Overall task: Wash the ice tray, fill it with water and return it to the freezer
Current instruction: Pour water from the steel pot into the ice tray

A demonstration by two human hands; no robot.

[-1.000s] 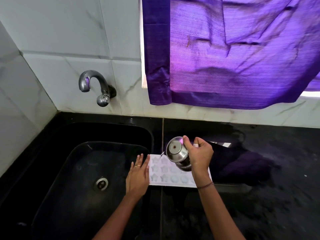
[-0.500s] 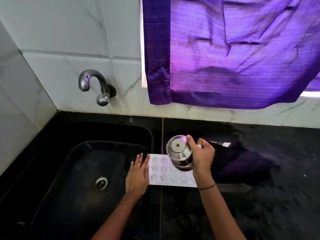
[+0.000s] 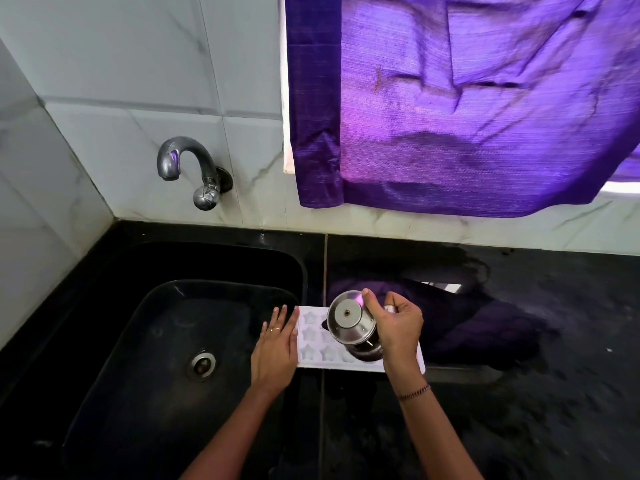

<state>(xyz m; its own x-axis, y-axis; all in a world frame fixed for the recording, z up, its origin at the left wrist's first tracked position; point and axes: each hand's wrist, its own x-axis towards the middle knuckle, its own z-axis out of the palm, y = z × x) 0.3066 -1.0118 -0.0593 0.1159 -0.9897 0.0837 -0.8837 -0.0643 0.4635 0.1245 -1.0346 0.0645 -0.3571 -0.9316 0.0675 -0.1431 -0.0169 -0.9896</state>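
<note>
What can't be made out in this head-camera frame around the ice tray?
Head view, one item per line:
Right part of the ice tray: covered by the tilted steel cup and the right hand holding it.
Cup's mouth and any water leaving it: only the base faces the camera.
Water level in the star moulds: too pale and small to judge.
The freezer: outside the frame.

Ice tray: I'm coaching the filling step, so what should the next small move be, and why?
Probably ease the tipped steel cup sideways over the next moulds. The right hand holds it above the middle of the ice tray; the left hand lies flat at the tray's left end. How full the moulds are cannot be told.
</note>
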